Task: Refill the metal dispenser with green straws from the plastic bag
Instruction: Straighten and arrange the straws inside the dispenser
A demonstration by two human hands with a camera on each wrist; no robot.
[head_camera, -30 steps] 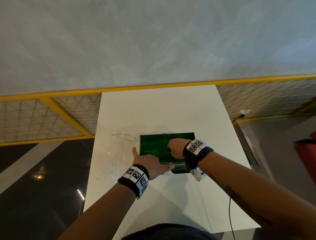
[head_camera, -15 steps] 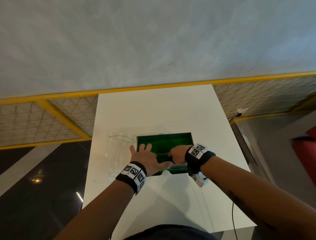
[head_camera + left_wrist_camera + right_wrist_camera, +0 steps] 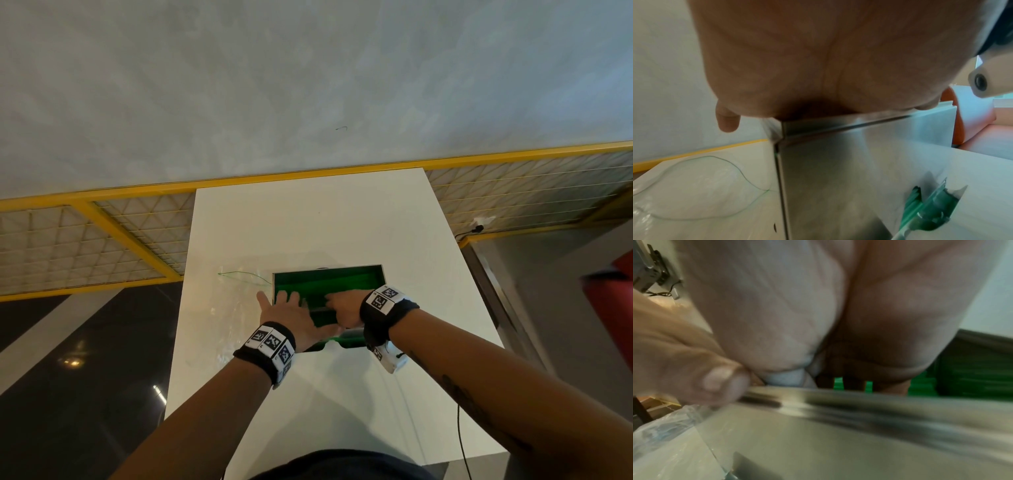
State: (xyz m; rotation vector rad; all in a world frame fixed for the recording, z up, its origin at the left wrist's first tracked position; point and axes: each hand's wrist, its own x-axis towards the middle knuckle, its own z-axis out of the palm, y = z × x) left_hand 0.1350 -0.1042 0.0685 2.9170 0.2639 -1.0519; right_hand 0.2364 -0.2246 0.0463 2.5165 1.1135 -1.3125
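The metal dispenser (image 3: 379,271) stands open-topped on the white table (image 3: 308,222), its steel wall (image 3: 838,178) close below my left wrist. Green straws (image 3: 329,281) fill it. My left hand (image 3: 291,310) lies flat over its left end, fingers straight and spread on the straws. My right hand (image 3: 342,303) reaches in from the right, its fingers (image 3: 851,384) pressing down on the straws (image 3: 972,369). More straw ends (image 3: 931,209) show at the low front opening. The clear plastic bag (image 3: 236,305) lies flat and limp left of the dispenser.
A yellow-framed mesh rail (image 3: 102,233) runs behind the table under a grey wall. A black cable (image 3: 460,428) hangs off the table's right side. Something red (image 3: 613,308) sits at the far right. The bag (image 3: 694,186) touches the dispenser's left wall.
My left hand moved from the dispenser's front rim forward onto the straws at its left end. My right hand stayed inside, shifting slightly over the straws.
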